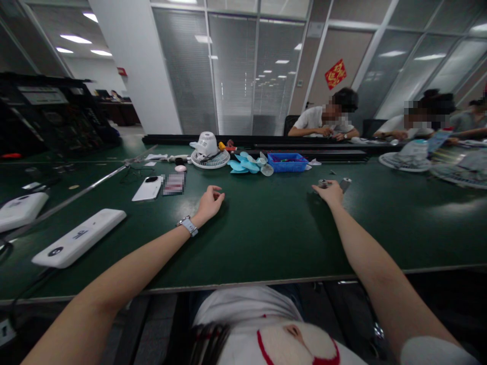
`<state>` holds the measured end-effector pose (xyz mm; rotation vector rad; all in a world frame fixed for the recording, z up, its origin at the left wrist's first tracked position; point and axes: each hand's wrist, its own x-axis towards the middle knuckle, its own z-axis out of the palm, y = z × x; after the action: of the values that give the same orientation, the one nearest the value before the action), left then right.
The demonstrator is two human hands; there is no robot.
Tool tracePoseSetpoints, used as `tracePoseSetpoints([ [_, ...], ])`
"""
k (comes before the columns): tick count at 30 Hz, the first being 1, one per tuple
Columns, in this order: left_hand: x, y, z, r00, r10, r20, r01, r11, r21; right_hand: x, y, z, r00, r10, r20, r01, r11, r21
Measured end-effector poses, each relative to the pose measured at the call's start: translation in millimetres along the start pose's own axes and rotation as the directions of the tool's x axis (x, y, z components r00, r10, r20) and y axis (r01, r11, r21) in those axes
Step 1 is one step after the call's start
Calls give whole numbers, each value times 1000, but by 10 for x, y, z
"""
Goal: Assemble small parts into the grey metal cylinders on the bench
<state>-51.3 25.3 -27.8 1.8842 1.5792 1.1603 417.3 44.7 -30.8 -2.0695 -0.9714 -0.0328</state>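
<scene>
My left hand (211,204) is over the green table, fingers loosely curled and apart, holding nothing. My right hand (332,193) reaches further right, its fingers closed round a small metal part (324,182) that shows beside the thumb. On the other side of that hand stands a grey metal cylinder (346,183); whether the fingers touch it I cannot tell. Beyond the hands are light-blue fan blades (245,163), a blue plastic basket (288,163) and a white fan housing (207,144) on a round grille (210,160).
To the left lie a white phone (147,188), a pixelated card-like item (174,183) and a long white power strip (80,238). More fan grilles (407,161) are at the far right. Across the table (266,238), a person (323,121) is bent over, with others further right.
</scene>
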Motion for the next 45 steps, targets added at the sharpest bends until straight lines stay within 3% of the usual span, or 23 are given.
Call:
tracePoseSetpoints([
  [4, 2, 10, 0, 999, 53, -13, -53, 999, -11, 44, -51, 24, 999, 28, -44, -26, 999, 46],
  [7, -38, 95, 3, 986, 164, -2, -164, 986, -2, -131, -295, 91, 998, -43, -54, 50, 989, 140],
  [10, -124, 261, 21, 961, 270, 53, -270, 963, -8, -600, -698, 201, 971, -208, 118, 153, 921, 360],
  [11, -157, 324, 32, 951, 301, 76, -300, 954, -19, -805, -839, 239, 935, -286, 209, 162, 871, 464],
  [14, -236, 491, 76, 926, 357, 120, -354, 934, -48, -1426, -1191, 328, 763, -506, 403, 106, 712, 694],
  [17, -259, 579, 116, 914, 371, 164, -369, 929, -44, -1869, -1369, 375, 617, -640, 459, 76, 629, 774],
  [20, -229, 588, 138, 906, 381, 184, -382, 924, -31, -2061, -1398, 405, 541, -712, 447, 124, 593, 795],
  [24, -176, 564, 153, 910, 387, 145, -388, 921, -21, -2095, -1367, 427, 527, -741, 417, 221, 593, 774],
  [30, -173, 588, 189, 920, 385, 70, -385, 923, -4, -2094, -1349, 436, 525, -753, 397, 263, 587, 766],
  [36, -61, 506, 78, 950, 311, -18, -311, 950, -13, -2116, -1359, 391, 528, -725, 442, 209, 615, 760],
  [38, 4, 387, -5, 958, 285, 20, -285, 959, -2, -2122, -1371, 360, 528, -716, 457, 188, 623, 759],
  [41, 70, 177, -100, 945, 281, 166, -290, 956, 34, -2120, -1383, 325, 530, -713, 458, 192, 627, 755],
  [45, 91, 6, -100, 916, 266, 300, -319, 936, 145, -2134, -1388, 311, 526, -714, 462, 209, 635, 744],
])
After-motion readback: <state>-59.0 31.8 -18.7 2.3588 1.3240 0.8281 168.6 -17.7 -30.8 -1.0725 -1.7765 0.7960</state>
